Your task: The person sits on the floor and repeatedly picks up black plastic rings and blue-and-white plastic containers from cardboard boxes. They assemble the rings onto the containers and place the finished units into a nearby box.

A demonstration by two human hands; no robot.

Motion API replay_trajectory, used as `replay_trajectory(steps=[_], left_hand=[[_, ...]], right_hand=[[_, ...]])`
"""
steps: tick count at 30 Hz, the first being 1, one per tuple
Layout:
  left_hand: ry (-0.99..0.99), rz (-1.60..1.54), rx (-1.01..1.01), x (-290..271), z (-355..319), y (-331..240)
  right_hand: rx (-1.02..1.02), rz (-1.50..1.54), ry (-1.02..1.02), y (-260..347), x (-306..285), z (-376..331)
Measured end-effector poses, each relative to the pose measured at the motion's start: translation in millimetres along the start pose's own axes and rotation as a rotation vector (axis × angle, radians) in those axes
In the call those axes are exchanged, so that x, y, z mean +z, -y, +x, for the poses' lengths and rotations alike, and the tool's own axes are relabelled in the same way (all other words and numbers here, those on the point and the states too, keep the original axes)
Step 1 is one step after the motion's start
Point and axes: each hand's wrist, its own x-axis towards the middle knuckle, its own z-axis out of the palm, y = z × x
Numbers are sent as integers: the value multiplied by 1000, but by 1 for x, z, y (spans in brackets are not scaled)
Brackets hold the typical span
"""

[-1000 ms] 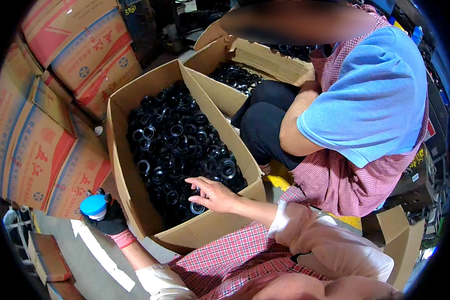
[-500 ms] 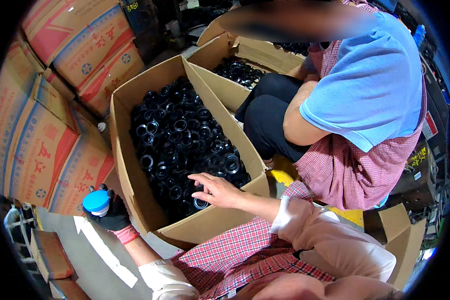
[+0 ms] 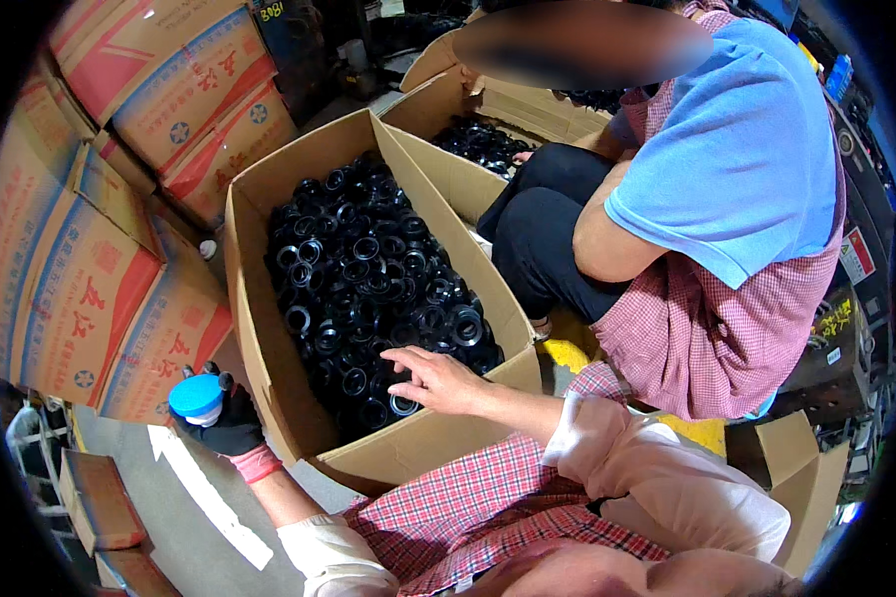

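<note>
My left hand [image 3: 227, 420], in a black glove with a pink cuff, is closed around a small round white piece with a blue top [image 3: 196, 396]. It is beside the near left side of an open cardboard box [image 3: 423, 448]. The box is heaped with shiny black plastic rings [image 3: 353, 274]. Over the near right corner of the heap, my bare right hand [image 3: 436, 381] reaches in with its fingers spread and nothing held. I cannot tell whether its fingertips touch the rings.
On the right squats a co-worker in a blue shirt [image 3: 722, 149] and checked apron, by a second box [image 3: 438, 169] of black parts. Printed cartons [image 3: 80, 308] are stacked on the left. An open carton [image 3: 811, 488] stands at lower right, and smaller boxes [image 3: 105, 502] at lower left.
Both my hands keep nearly the same pose, while the whole view has shifted slightly. A bit of the co-worker's hand now shows at the second box.
</note>
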Motion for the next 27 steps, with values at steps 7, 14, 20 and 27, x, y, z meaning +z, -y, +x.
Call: replay_trajectory(steps=[7,14,20,27], left_hand=[[422,-165,-238,-17,6,-9],[127,646,65,-27,10,-3],[99,-167,-82,-22,8,-6],[220,-189,-181,-20,5,-7]], right_hand=[[-19,-13,-2,-5,2,1],[-7,-43,26,-3,3,1],[9,-36,40,0,3,1],[-8,-49,29,-1,2,1]])
